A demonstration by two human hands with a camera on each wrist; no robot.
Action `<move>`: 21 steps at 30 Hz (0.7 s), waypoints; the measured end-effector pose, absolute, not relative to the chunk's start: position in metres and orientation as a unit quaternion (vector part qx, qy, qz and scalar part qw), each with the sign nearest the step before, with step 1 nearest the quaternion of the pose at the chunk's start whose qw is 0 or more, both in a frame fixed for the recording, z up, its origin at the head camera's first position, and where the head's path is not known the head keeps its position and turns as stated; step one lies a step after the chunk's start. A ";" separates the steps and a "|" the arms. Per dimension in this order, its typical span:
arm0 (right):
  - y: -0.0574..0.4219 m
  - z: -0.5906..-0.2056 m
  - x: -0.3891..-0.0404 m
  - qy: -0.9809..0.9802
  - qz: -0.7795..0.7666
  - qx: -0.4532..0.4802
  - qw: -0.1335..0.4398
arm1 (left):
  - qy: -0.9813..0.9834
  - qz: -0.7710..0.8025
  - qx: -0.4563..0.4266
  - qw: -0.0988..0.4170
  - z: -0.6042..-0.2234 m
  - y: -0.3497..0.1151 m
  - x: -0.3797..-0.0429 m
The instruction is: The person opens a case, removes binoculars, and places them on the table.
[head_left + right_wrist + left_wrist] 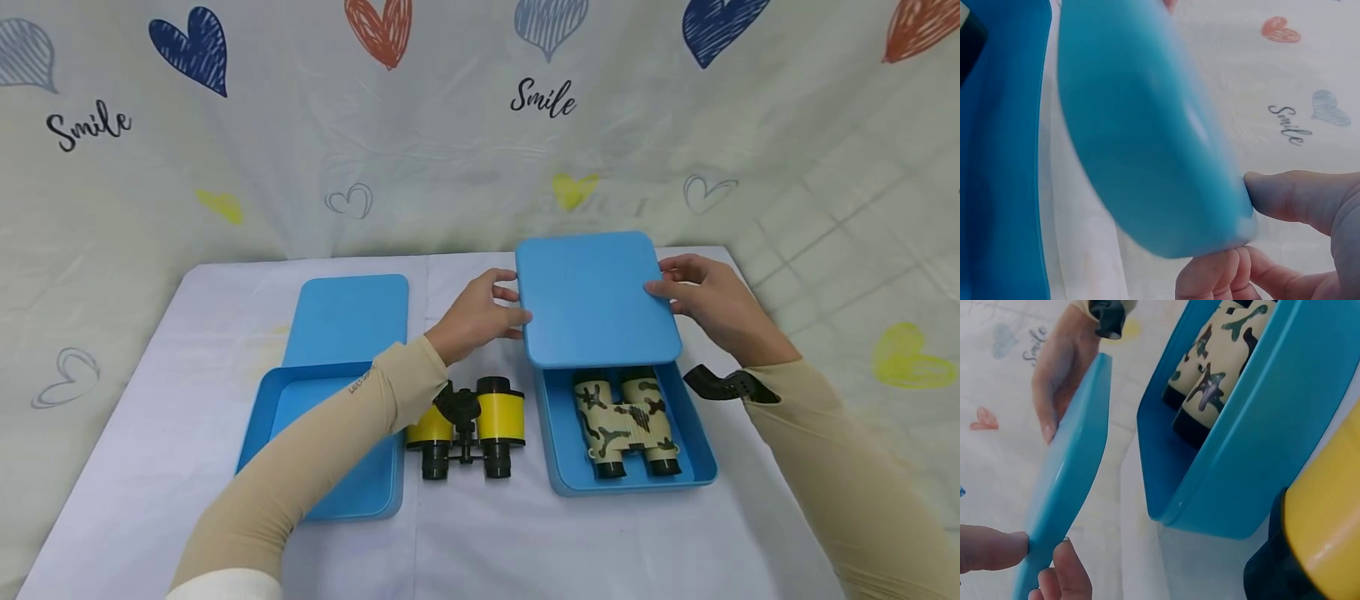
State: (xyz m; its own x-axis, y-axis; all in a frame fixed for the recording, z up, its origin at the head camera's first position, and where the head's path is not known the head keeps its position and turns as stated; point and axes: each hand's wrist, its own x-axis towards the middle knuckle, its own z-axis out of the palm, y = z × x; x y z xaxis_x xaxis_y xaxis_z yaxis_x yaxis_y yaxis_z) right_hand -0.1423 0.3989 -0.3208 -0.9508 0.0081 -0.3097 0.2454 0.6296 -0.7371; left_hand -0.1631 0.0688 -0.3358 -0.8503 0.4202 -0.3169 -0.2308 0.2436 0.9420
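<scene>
Both hands hold a blue lid (596, 304), tilted up over the back part of the right blue box (633, 485). My left hand (474, 318) pinches the lid's left edge between thumb and fingers, seen closely in the left wrist view. At the opposite edge, my right hand (708, 304) grips it, thumb (1297, 199) on one face and fingers below. Camouflage binoculars (626, 427) lie inside that box, their far end overlapped by the lid in the head view. Yellow and black binoculars (501, 417) rest on the table left of the box, partly hidden by my left sleeve.
A second blue box (360, 504) sits at the left, open, with my left forearm across it. Behind it lies another blue lid (356, 312). The white-covered table (465, 550) ends at the back against a white cloth (450, 150) printed with hearts.
</scene>
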 end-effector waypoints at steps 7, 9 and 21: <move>0.395 -0.324 -0.157 0.888 -0.434 0.069 0.136 | 0.747 0.610 0.055 0.260 -0.340 0.068 -0.178; 0.394 -0.324 -0.161 0.889 -0.434 0.065 0.132 | 0.749 0.607 0.053 0.260 -0.342 0.068 -0.183; 0.392 -0.340 -0.194 0.876 -0.455 0.070 0.141 | 0.754 0.608 0.044 0.247 -0.356 0.070 -0.209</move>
State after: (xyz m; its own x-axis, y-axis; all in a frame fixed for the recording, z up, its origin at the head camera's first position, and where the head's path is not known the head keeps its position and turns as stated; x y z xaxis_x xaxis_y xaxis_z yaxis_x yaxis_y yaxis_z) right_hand -0.1937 0.3920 -0.3399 -0.9504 -0.0059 -0.3110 0.2511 0.5756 -0.7782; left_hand -0.2091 0.0699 -0.3555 -0.8744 0.3666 -0.3178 -0.2328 0.2577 0.9378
